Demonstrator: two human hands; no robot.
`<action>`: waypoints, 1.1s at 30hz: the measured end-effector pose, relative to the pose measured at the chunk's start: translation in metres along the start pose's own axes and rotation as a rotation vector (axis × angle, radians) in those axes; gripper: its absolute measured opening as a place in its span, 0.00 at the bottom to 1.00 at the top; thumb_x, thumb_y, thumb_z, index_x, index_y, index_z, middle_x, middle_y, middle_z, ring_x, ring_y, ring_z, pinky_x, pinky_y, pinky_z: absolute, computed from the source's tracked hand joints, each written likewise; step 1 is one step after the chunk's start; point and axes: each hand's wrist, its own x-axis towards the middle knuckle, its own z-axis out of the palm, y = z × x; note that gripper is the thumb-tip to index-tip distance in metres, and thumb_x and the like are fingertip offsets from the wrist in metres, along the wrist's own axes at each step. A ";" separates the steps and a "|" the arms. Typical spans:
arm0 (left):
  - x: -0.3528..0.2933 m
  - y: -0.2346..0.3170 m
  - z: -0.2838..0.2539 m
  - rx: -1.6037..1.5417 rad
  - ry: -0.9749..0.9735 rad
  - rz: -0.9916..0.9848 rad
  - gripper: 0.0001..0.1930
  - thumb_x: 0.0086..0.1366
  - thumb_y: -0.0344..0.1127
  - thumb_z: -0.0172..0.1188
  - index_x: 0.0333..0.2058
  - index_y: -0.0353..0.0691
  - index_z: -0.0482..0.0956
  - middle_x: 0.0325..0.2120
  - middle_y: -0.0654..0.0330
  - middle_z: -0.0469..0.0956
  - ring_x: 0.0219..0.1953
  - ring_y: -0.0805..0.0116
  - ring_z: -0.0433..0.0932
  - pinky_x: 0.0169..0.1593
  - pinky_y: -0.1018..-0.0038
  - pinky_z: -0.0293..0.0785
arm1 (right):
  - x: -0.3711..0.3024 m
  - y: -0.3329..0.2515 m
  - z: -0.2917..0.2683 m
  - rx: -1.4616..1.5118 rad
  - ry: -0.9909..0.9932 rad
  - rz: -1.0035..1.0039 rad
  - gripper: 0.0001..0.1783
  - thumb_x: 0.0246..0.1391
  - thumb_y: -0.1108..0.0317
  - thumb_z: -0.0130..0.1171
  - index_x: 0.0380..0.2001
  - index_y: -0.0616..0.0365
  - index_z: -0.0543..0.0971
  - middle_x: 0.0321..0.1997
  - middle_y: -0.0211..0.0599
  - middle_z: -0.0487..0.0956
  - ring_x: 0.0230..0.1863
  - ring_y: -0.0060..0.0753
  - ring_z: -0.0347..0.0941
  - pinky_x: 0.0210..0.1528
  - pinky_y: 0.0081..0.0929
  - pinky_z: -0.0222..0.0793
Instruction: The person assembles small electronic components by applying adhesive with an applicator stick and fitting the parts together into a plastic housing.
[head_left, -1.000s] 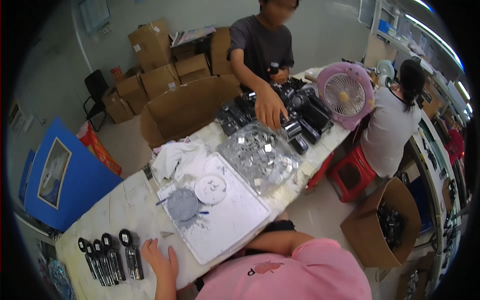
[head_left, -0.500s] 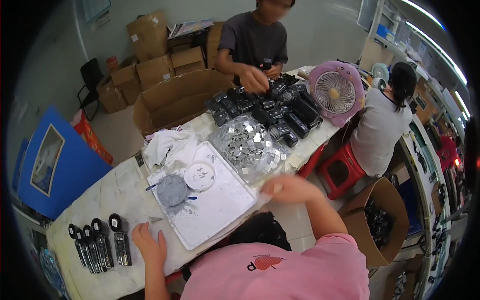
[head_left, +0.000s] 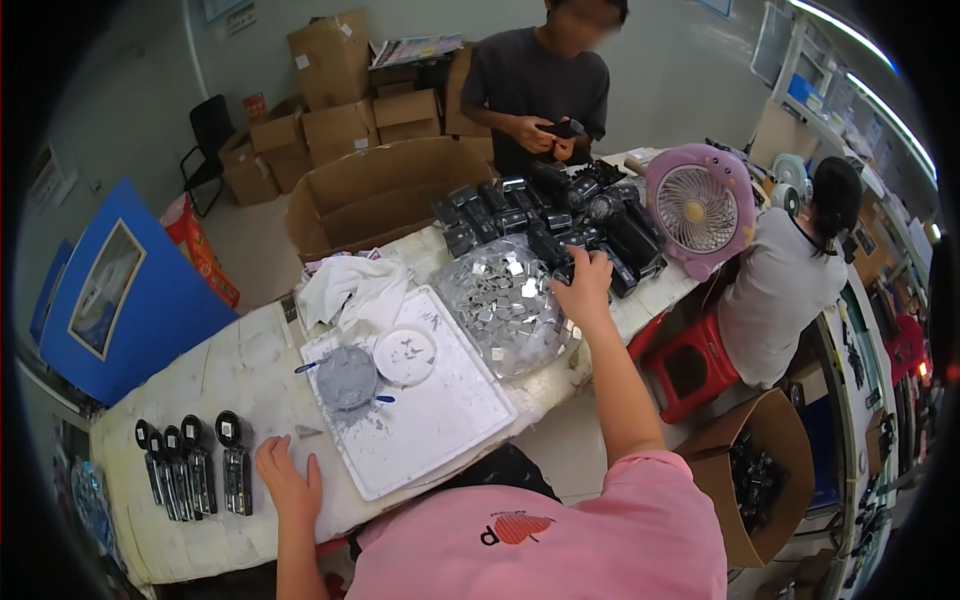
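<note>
The surface (head_left: 240,370) is carrying a white tray (head_left: 440,420) near its middle. Beyond the tray, a clear bag of small silver parts (head_left: 505,315) is lying beside a pile of black devices (head_left: 560,215). The right hand (head_left: 585,285) is reaching into that pile, its grip closing on a device (head_left: 565,268). Left of the tray, the left hand (head_left: 288,482) is resting flat, grip wide, beside a row of black parts (head_left: 190,470).
</note>
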 end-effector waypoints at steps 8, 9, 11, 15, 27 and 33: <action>0.004 0.006 -0.007 -0.073 -0.026 -0.066 0.25 0.54 0.28 0.62 0.51 0.33 0.67 0.49 0.43 0.65 0.52 0.43 0.63 0.57 0.53 0.58 | -0.014 -0.060 -0.079 0.199 -0.015 -0.437 0.36 0.32 0.82 0.69 0.51 0.55 0.73 0.51 0.48 0.65 0.55 0.53 0.61 0.58 0.40 0.58; 0.006 0.008 -0.010 -0.122 -0.023 -0.059 0.24 0.54 0.27 0.62 0.51 0.34 0.68 0.49 0.43 0.65 0.52 0.44 0.63 0.58 0.54 0.58 | -0.018 -0.073 -0.092 0.280 -0.109 -0.465 0.36 0.31 0.83 0.69 0.50 0.55 0.73 0.51 0.47 0.65 0.56 0.51 0.62 0.56 0.37 0.61; 0.011 0.015 -0.026 -0.180 0.042 -0.087 0.24 0.54 0.26 0.61 0.51 0.34 0.68 0.49 0.44 0.65 0.53 0.44 0.64 0.57 0.55 0.59 | -0.027 -0.091 -0.107 0.460 -0.352 -0.556 0.36 0.30 0.83 0.70 0.50 0.55 0.74 0.51 0.45 0.65 0.55 0.49 0.63 0.54 0.36 0.64; 0.039 0.048 -0.082 -0.369 0.027 0.018 0.29 0.52 0.29 0.64 0.53 0.34 0.66 0.52 0.44 0.65 0.55 0.46 0.64 0.59 0.58 0.60 | -0.060 -0.137 -0.098 0.728 -0.628 -1.048 0.27 0.37 0.75 0.69 0.47 0.49 0.79 0.50 0.45 0.68 0.51 0.48 0.65 0.50 0.38 0.64; 0.032 0.062 -0.058 -1.579 -0.496 -0.617 0.50 0.52 0.25 0.67 0.69 0.44 0.44 0.54 0.50 0.70 0.53 0.56 0.74 0.53 0.62 0.73 | -0.051 -0.169 -0.045 0.593 -0.617 -0.832 0.19 0.47 0.70 0.64 0.46 0.52 0.78 0.49 0.45 0.72 0.52 0.53 0.67 0.54 0.42 0.64; 0.027 0.032 -0.050 -1.867 -0.224 -0.771 0.36 0.55 0.36 0.71 0.58 0.43 0.59 0.46 0.53 0.73 0.37 0.58 0.80 0.38 0.64 0.80 | 0.001 -0.083 0.018 -0.025 -0.454 -0.445 0.13 0.50 0.70 0.61 0.41 0.59 0.81 0.38 0.46 0.77 0.42 0.52 0.72 0.45 0.39 0.69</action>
